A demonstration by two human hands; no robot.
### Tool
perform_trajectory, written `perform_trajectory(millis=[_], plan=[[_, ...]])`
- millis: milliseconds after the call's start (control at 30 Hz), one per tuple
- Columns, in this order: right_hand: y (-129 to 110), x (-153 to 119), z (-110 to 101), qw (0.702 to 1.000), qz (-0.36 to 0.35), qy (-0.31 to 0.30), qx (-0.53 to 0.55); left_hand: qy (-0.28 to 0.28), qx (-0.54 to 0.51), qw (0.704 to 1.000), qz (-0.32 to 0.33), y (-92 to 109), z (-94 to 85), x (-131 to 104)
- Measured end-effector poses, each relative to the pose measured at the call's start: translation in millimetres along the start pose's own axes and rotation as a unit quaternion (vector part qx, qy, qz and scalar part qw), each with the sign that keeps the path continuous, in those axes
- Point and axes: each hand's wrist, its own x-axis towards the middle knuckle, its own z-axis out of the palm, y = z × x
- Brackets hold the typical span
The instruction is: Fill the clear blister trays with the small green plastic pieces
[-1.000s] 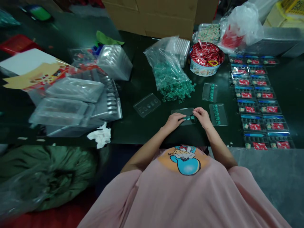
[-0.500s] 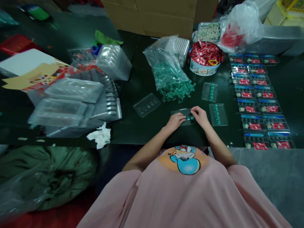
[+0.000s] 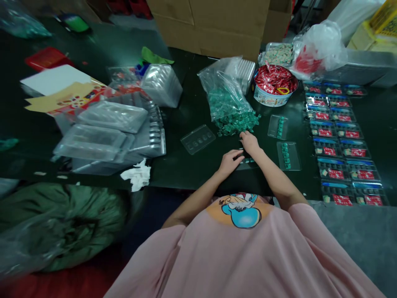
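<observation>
My left hand (image 3: 230,162) rests at the left side of a shallow clear plastic tray (image 3: 248,167) with its fingers closed on the edge. A few small green pieces sit in a row in that tray, partly covered by my hands. My right hand (image 3: 250,144) reaches past the tray to the near edge of a heap of small green translucent pieces (image 3: 237,123). Its fingertips are drawn together, and anything between them is too small to make out. The heap spills from a clear plastic bag (image 3: 221,89).
Two filled trays, a farther one (image 3: 277,126) and a nearer one (image 3: 289,156), lie right. An unfilled tray (image 3: 197,139) lies left. Beyond are a round tin (image 3: 273,99) of red packets and rows of packed trays (image 3: 330,152). Stacked plastic trays (image 3: 93,140) and crumpled tissue (image 3: 138,176) occupy the left.
My right hand has moved from the tray forward and left to the edge of the green heap. My left hand stays at the tray. The whole view has shifted slightly.
</observation>
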Motion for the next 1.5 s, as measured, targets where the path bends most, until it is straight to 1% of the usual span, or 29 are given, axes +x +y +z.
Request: perform_trajectory(millis=[67,100,167,267,367,433,500,567,600,667,767,900,933,967,1033,1133,1267,1400,1500], plan=[[-1.9,-7.7,-2.7,0.999,-0.005,0.009,0.035,0.068,-0.064,0.993,-0.075,-4.3,-7.3,2.1],[-3.5,-13.5,-4.3,0.998,-0.012,0.013,0.067,0.091,-0.099,0.985,-0.109,-6.2,-9.7,3.6],[-8.1,-27.3,-7.7,0.99,-0.03,0.012,0.14,0.108,-0.169,0.967,-0.156,-8.4,-11.3,7.2],[-17.0,-47.4,-12.1,0.974,-0.035,0.007,0.226,0.103,-0.246,0.946,-0.181,-5.5,-8.7,11.7],[-23.6,-59.0,-15.9,0.954,-0.017,0.011,0.298,0.103,-0.26,0.941,-0.189,2.1,-7.7,14.6],[-25.2,-62.0,-17.8,0.926,0.001,-0.004,0.378,0.088,-0.265,0.939,-0.201,6.8,-10.2,15.9],[-25.6,-63.0,-18.6,0.884,0.035,-0.03,0.465,0.059,-0.282,0.933,-0.215,10.5,-13.8,16.5],[-26.0,-63.8,-17.9,0.845,0.082,-0.045,0.526,0.03,-0.302,0.927,-0.219,13.2,-16.4,15.8],[-26.3,-64.4,-17.1,0.832,0.102,-0.046,0.544,0.019,-0.309,0.926,-0.216,14.2,-17.0,15.1],[-27.0,-65.8,-14.9,0.818,0.123,-0.041,0.561,0.01,-0.312,0.928,-0.205,15.1,-17.1,13.4],[-26.2,-68.1,-11.6,0.821,0.126,-0.028,0.556,0.004,-0.279,0.944,-0.175,12.6,-19.2,13.1],[-16.7,-71.6,-10.6,0.846,0.115,0.003,0.52,0.035,-0.178,0.975,-0.13,5.6,-29.4,15.1],[-13.1,-72.9,-11.2,0.854,0.11,0.012,0.508,0.033,-0.144,0.982,-0.115,4.8,-31.5,14.2],[-9.4,-74.5,-12.1,0.862,0.105,0.02,0.496,0.02,-0.109,0.989,-0.097,4.7,-32.5,12.4],[-2.2,-78.3,-14.4,0.874,0.1,0.032,0.474,-0.026,-0.039,0.997,-0.054,6.0,-30.5,6.1],[5.3,-84.1,-18.5,0.884,0.103,0.052,0.453,-0.072,0.056,0.996,0.005,7.8,-19.3,-5.2],[9.1,-89.3,-23.0,0.89,0.104,0.07,0.439,-0.083,0.145,0.985,0.047,3.0,-5.9,-11.9],[11.2,-90.9,-24.6,0.899,0.104,0.075,0.419,-0.097,0.182,0.976,0.076,-4.9,-3.7,-10.3],[17.4,-85.2,-23.9,0.915,0.099,0.09,0.38,-0.111,0.218,0.965,0.096,-7.9,-3.9,-9.2]])
